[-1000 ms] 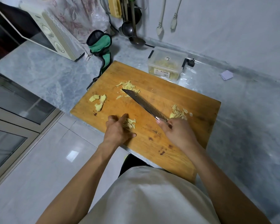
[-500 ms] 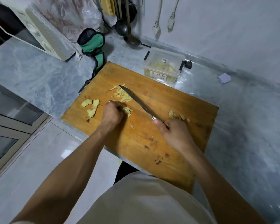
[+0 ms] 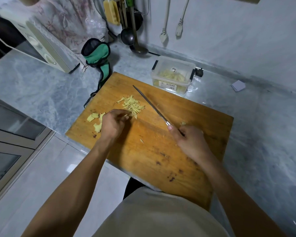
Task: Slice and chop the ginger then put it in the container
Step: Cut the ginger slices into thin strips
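I see left hand (image 3: 113,124) has swept pale yellow ginger shreds (image 3: 132,105) into one heap, fingers curled at its edge, grasp unclear. Right hand (image 3: 190,142) still grips steel knife (image 3: 150,104), now edge-up. Chopping next, I judge.

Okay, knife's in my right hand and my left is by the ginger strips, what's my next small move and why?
Probably bunch the ginger strips tighter with your left hand, then bring the knife across them. The pile lies loose beside the blade, and thicker ginger slices wait uncut behind that hand.
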### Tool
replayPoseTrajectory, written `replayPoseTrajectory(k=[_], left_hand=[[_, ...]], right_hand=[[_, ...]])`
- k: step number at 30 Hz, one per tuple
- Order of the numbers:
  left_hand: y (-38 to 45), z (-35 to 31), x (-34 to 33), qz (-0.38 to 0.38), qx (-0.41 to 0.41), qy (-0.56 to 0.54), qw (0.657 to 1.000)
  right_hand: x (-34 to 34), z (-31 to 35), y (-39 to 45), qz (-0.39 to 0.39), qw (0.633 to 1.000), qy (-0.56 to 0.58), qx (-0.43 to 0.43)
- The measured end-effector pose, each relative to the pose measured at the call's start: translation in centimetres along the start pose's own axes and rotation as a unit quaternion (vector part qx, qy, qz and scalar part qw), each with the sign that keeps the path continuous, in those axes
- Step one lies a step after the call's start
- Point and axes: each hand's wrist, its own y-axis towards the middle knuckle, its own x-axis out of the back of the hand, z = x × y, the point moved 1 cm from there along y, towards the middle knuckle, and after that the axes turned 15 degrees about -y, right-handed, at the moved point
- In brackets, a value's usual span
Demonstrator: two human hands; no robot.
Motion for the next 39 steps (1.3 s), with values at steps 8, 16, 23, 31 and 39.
replayPoseTrajectory(k=[8,16,23,31,39], left_hand=[[-4.0,0.0,-1.0,0.123,-0.055,0.106,0.985],[-4.7,-1.0,-2.1,0.248,-0.075,0.240,0.936],[-3.8,-2.5,-2.3,0.366,-0.195,0.424,0.805],[2.7,-2.2,-0.3,0.051,-0.052,0.114,0.991],[5.1,-2.6,0.1,0.033,-0.017,0.115,0.993]], right_hand=[[-0.8,-0.2,-1.4,0.006,1.000,0.015,-0.010],[-0.9,-0.5,-2.9,0.034,0.999,0.032,-0.022],[-0.8,-0.5,-2.6,0.032,0.998,0.051,-0.032],[0.9,-0.2,-1.1,0.044,0.996,0.050,-0.053],[1.3,0.1,-0.3,0.037,0.996,0.055,-0.053]])
